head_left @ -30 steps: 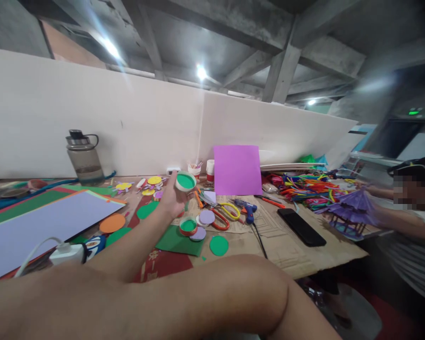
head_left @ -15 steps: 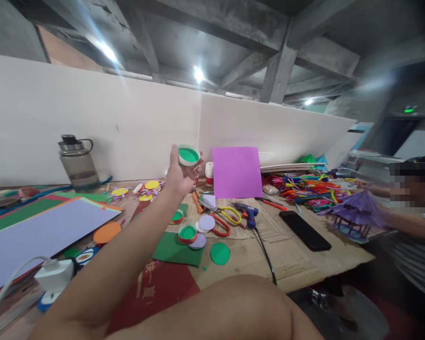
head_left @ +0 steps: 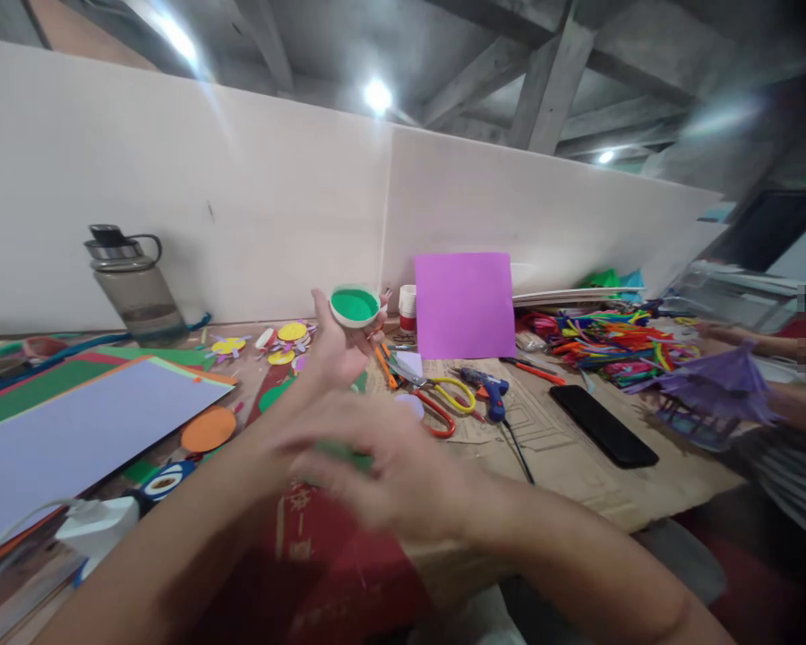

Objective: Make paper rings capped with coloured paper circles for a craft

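My left hand (head_left: pixel 346 352) holds up a shallow cut-down paper cup (head_left: pixel 355 306) with a white rim and a green inside, its opening tilted toward me. The fingers pass under and behind it. My right hand (head_left: pixel 390 461), blurred by motion, hovers nearer to me beside my left forearm. Its thumb and fingers are apart, and nothing shows between them. Behind it, green paper and a lilac disc (head_left: pixel 409 408) are partly covered. Just past it lie scissors (head_left: pixel 436 391) with red and yellow handles, and an orange-handled tool (head_left: pixel 384 365).
A blue glue gun (head_left: pixel 489 391) and a black phone (head_left: pixel 603 425) lie on the cardboard. A purple sheet (head_left: pixel 465 306) stands against the white wall. Coloured pipe cleaners (head_left: pixel 604 340) are heaped at right, near a person with a purple pavilion model (head_left: pixel 718 385). A bottle (head_left: pixel 134 291) stands at left.
My right hand has risen into view over the table's front, covering the small green cups and discs. My left hand still holds the cut-down cup. The view has tilted and shifted slightly.
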`<state>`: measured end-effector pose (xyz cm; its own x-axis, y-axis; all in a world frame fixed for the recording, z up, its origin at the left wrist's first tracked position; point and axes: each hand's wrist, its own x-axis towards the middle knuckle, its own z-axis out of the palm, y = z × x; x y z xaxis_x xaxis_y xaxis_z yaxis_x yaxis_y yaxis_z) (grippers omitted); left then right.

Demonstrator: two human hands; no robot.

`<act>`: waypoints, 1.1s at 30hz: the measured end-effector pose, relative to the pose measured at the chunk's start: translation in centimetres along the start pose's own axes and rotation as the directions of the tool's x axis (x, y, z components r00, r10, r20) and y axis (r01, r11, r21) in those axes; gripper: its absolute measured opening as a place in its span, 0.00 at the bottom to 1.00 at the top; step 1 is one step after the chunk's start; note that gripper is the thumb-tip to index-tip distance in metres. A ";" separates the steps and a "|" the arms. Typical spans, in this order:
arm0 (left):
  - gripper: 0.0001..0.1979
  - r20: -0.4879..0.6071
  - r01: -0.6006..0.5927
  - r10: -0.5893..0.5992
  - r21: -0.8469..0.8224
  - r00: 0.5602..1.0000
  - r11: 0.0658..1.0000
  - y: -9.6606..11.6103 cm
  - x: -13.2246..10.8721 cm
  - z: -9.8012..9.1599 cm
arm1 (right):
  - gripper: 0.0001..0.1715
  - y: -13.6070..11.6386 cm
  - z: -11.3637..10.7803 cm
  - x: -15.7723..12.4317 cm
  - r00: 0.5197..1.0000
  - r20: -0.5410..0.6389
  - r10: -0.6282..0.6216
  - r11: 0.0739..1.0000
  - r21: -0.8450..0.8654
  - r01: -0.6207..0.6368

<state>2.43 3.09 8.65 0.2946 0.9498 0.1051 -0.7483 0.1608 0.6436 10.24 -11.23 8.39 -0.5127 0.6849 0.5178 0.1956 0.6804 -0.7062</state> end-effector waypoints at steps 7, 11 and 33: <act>0.31 -0.183 0.110 -0.099 0.054 0.978 0.992 -1.8 -0.6 -2.4 | 0.10 9.5 -6.0 1.4 0.822 -0.541 0.179 0.984 0.100 -0.148; 0.27 -0.183 0.175 -0.156 0.098 0.971 0.980 -2.4 -1.5 -3.3 | 0.13 12.7 -5.5 0.7 0.780 -0.556 0.287 0.957 0.134 -0.257; 0.23 -0.173 0.189 -0.153 0.219 0.973 0.957 -4.4 -3.2 -3.7 | 0.16 12.9 -4.9 0.0 0.767 -0.422 0.483 0.875 0.215 -0.433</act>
<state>2.57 0.36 2.66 0.2980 0.9461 -0.1269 -0.5301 0.2746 0.8022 16.90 -1.16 1.61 0.0545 0.9640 0.2601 0.2138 0.2432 -0.9461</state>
